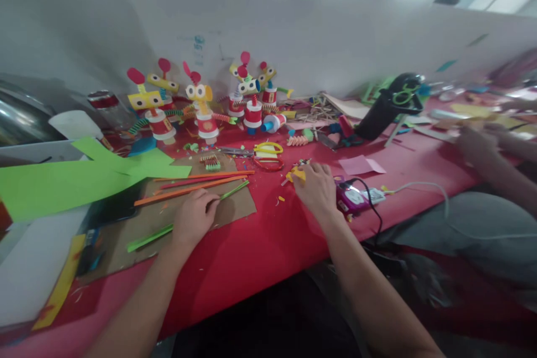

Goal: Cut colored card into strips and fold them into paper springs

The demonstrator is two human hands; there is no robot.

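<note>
My left hand (pixel 193 217) is closed around a narrow green paper strip (pixel 147 238), whose two ends stick out on either side of the fist. Under it lies a brown cardboard sheet (pixel 240 208), with orange and red paper strips (pixel 191 191) just beyond the knuckles. My right hand (pixel 315 187) curls its fingers over a small yellow object with a pale tip (pixel 297 173); the hand hides most of it, so I cannot tell its kind. Yellow-handled scissors (pixel 268 149) and red-handled scissors (pixel 268 164) lie between and beyond the hands. Folded paper springs (pixel 212 163) rest on the cardboard.
Several paper-cup figures (pixel 207 123) stand along the white partition (pixel 319 39). Green paper sheets (pixel 75 179) lie at left. Right of my right hand are a purple power strip (pixel 351 197) with cords and a black container (pixel 373 114). Another person's hands (pixel 478 142) are at far right.
</note>
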